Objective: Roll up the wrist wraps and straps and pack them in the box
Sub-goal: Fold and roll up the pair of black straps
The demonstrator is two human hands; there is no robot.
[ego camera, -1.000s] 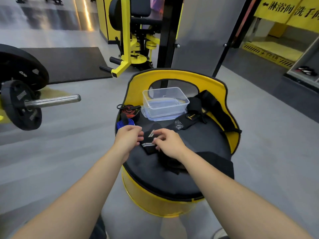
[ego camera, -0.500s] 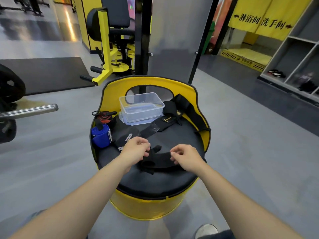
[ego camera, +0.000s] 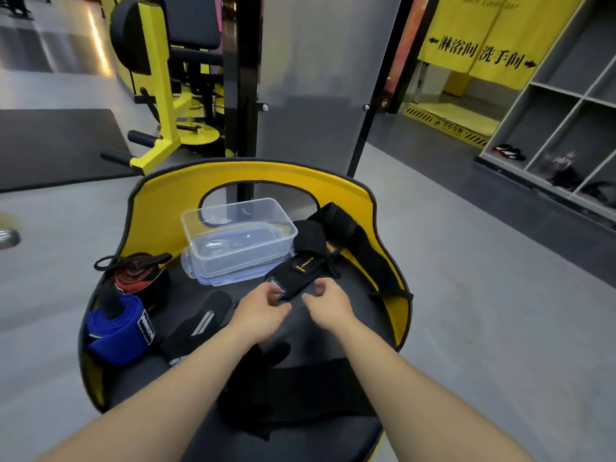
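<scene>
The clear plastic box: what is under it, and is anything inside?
The clear plastic box stands on its lid, which lies on the black seat. No wrap or strap shows inside. The seat under the lid is covered.

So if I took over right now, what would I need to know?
Left hand and right hand: fingers loosely curled, holding nothing, just above the black strap.
The clear box sits empty at the back of the seat.
The blue wrap and the red wrap lie rolled on the left.
Left: roll the black straps, then pack everything.
</scene>
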